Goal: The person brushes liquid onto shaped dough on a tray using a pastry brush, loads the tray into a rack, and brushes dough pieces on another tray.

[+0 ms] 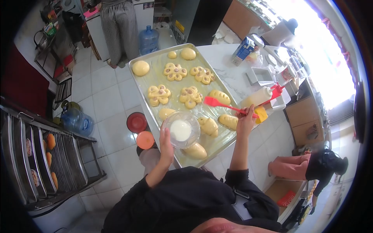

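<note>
My left hand (166, 145) is closed on the side of a clear bowl (196, 134) with white liquid (180, 130) in it, held above the near left part of a baking tray (139, 90). In my right hand (245, 120) is a red pastry brush (223, 105), its head pointing left over the tray. Shaped dough pieces lie on the tray: flower-shaped ones (190, 97) with brown centres, round balls (140, 68) at the far end, and ovals (195, 151) nearer me. The bowl partly covers one oval piece (167, 113).
Squeeze bottles (261, 95), a blue carton (243, 50) and a white tin (261, 76) stand on the marble table (221, 58) to the right. A rack (58, 155) with trays of bread is at left. Two people (118, 31) (311, 165) are nearby. Water jugs (77, 121) stand on the floor.
</note>
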Demonstrator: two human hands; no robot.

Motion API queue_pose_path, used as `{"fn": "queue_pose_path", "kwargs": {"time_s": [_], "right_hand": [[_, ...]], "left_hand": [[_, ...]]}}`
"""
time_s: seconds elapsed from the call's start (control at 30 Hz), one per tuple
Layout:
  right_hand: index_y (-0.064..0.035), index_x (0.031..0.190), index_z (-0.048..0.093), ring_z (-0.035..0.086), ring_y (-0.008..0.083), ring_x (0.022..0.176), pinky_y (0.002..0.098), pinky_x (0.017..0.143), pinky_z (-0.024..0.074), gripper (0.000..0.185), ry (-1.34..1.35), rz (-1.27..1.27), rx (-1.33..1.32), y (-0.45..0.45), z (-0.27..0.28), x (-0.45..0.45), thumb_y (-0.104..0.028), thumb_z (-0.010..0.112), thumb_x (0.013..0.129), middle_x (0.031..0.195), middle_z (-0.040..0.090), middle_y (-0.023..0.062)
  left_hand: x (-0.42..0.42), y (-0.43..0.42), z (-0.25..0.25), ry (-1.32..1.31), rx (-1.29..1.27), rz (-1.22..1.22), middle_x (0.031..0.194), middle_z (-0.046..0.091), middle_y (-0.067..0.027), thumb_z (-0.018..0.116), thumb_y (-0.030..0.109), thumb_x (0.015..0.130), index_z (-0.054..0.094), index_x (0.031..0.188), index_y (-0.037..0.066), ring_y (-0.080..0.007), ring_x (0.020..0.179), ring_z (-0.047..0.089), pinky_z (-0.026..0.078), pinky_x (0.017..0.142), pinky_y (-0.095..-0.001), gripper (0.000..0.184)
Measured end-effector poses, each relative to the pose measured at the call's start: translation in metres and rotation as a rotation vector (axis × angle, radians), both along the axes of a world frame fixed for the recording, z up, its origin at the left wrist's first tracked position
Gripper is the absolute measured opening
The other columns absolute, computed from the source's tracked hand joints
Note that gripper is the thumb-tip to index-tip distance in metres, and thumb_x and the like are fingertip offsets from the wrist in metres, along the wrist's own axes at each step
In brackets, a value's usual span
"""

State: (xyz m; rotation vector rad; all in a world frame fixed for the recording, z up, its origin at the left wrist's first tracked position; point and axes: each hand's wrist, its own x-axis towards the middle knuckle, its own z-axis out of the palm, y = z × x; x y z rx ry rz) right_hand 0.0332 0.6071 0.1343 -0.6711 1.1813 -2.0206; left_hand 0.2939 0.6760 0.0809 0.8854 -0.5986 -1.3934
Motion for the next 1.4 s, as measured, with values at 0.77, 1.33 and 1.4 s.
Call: {"fn": "queue_pose_path", "kwargs": {"time_s": [0.77,1.33,1.4], "right_hand": [[0.0103,0.069,0.055,0.060,0.0186,0.045,0.0276,0.041,0.0528,0.049,0.568,-0.331,0.342,-0.101,-0.026,-0.078,-0.036,0.058,0.085,0.058,0.056,0.0137],[0.0000,0.062,0.058,0.055,0.0156,0.053,0.0258,0.051,0.0407,0.026,1.177,-0.022,0.013,-0.034,-0.041,-0.009,-0.014,0.059,0.084,0.058,0.057,0.0064],[0.0004,0.063,0.059,0.055,0.0163,0.054,0.0260,0.051,0.0409,0.024,1.177,0.023,0.003,-0.021,-0.042,-0.020,-0.012,0.059,0.084,0.059,0.057,0.0065]], "left_hand": [[0.015,-0.001,-0.002,0.029,0.041,0.105,0.132,0.035,-0.0121,0.030,0.029,0.096,0.030,0.133,0.000,-0.0208,0.123,0.034,0.027,0.102,-0.0321,0.047],[0.021,-0.006,-0.012,0.056,-0.011,0.090,0.131,0.039,-0.0062,0.037,0.031,0.095,0.029,0.135,0.006,-0.0184,0.119,0.040,0.035,0.097,-0.0318,0.048],[0.021,-0.005,-0.010,0.094,0.006,0.074,0.132,0.039,-0.0061,0.037,0.031,0.095,0.029,0.135,0.007,-0.0184,0.119,0.040,0.036,0.097,-0.0323,0.048]]}}
